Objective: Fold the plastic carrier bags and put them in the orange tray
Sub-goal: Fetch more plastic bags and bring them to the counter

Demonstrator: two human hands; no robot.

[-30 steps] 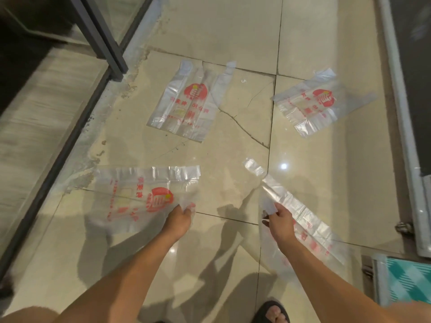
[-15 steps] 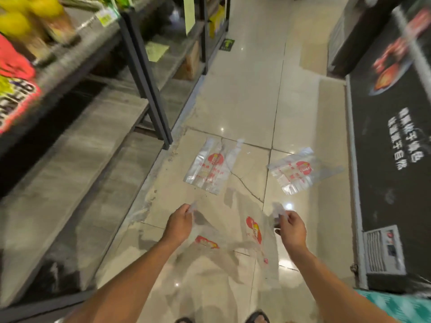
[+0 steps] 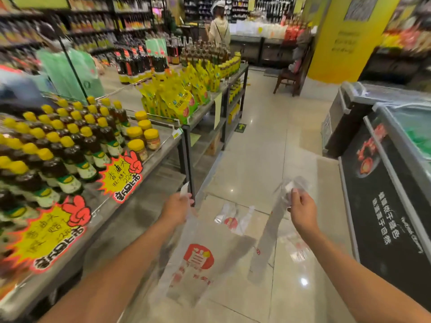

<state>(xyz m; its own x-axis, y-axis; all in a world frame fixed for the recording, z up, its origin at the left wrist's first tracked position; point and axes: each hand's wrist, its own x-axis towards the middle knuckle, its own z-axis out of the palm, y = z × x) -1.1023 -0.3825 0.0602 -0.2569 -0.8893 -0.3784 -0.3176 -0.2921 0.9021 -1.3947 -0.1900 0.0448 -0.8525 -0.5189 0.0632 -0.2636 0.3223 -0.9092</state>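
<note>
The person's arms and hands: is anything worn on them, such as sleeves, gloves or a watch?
No. The left hand and right hand are bare; no glove, ring or watch is visible. Both forearms are bare too, and no sleeve shows.

Noting: carrier bag is showing as thin, clear plastic film, crinkled, faintly glossy. Beneath the bag, floor tiles are reflecting lamps, smooth and polished. Left of the bag, shelf frame is reading as matt dark metal.
</note>
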